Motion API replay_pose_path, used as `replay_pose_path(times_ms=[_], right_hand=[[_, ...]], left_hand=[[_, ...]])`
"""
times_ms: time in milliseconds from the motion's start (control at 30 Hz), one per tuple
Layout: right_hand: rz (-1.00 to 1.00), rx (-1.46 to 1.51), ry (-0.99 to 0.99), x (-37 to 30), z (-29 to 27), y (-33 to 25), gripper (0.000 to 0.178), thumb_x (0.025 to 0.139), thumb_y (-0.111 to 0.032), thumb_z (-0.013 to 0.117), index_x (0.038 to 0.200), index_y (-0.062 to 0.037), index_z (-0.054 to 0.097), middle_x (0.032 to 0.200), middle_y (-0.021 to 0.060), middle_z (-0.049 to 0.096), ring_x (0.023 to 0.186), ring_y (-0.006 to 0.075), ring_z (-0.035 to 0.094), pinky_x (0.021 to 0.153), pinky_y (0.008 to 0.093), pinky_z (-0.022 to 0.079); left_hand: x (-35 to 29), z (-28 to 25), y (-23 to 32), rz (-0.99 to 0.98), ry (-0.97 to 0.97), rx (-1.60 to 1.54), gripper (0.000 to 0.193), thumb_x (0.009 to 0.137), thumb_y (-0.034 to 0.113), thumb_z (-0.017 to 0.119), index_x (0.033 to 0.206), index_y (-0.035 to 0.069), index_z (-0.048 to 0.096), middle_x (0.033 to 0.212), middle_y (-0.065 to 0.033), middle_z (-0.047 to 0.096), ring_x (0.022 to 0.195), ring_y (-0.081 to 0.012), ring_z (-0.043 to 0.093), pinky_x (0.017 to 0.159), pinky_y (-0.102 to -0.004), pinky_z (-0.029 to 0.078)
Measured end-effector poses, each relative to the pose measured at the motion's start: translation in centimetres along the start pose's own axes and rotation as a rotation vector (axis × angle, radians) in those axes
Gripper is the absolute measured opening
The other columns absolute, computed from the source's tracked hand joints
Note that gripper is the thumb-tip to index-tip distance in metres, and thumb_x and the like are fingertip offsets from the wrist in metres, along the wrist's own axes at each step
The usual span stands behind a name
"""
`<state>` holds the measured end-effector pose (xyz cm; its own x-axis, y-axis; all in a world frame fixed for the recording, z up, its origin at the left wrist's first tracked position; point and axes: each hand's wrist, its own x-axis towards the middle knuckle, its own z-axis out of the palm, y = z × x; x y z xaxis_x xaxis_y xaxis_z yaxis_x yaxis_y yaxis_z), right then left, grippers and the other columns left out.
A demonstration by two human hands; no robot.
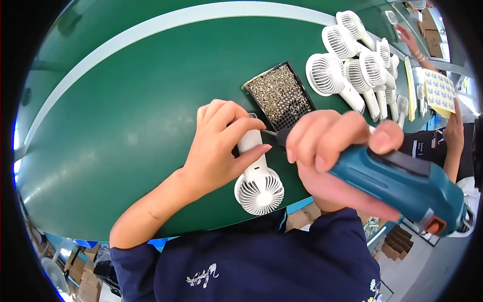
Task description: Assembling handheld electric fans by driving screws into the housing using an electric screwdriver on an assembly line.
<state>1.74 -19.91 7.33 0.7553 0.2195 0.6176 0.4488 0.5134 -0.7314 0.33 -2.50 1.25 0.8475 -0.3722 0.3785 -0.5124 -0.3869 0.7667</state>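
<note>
A white handheld fan (259, 193) lies on the green table, its round slatted head toward me and its handle pointing away. My left hand (214, 143) grips the handle from the left, thumb and fingers on either side. In my right hand (334, 143) is a teal and black electric screwdriver (387, 176), held at a slant. Its bit reaches toward the handle's far end, close to my left fingertips; whether it touches a screw cannot be made out. Just beyond sits a black perforated tray (289, 117) holding many small metal screws (275, 93).
Several white handheld fans (324, 75) are grouped at the far right of the green table (136, 110). Past them, another person's hand (454, 128) holds a sheet of stickers (439, 93); another hand (408, 39) is near a fan. A pale strip (201, 15) borders the table's far side.
</note>
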Motion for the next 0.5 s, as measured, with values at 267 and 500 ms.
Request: replay_pose_path(times_ms=[267,500], right_hand=[[0.067,0.027,-0.035,0.0,-0.8,1.4,0.087,0.077,-0.082,0.052,0.13,-0.0141,0.04,0.078,0.0099,0.053,0.056,0.0233,0.054,0.052,0.0377,0.048],[0.116,0.068,-0.007,-0.4,-0.3,1.4,0.078,0.078,-0.075,0.052,0.124,-0.0122,0.042,0.08,0.0111,0.055,0.059,0.0227,0.055,0.055,0.0375,0.049]], left_hand=[[-0.6,-0.1,-0.3,-0.066,-0.021,-0.059,0.032,0.07,0.014,0.081,0.096,0.008,0.063,0.089,-0.0049,0.052,0.088,-0.025,0.05,0.079,-0.0373,0.039],[-0.6,0.0,-0.4,-0.047,-0.025,-0.055,0.031,0.071,0.014,0.081,0.095,0.007,0.063,0.089,-0.0054,0.051,0.087,-0.0253,0.05,0.079,-0.037,0.039]])
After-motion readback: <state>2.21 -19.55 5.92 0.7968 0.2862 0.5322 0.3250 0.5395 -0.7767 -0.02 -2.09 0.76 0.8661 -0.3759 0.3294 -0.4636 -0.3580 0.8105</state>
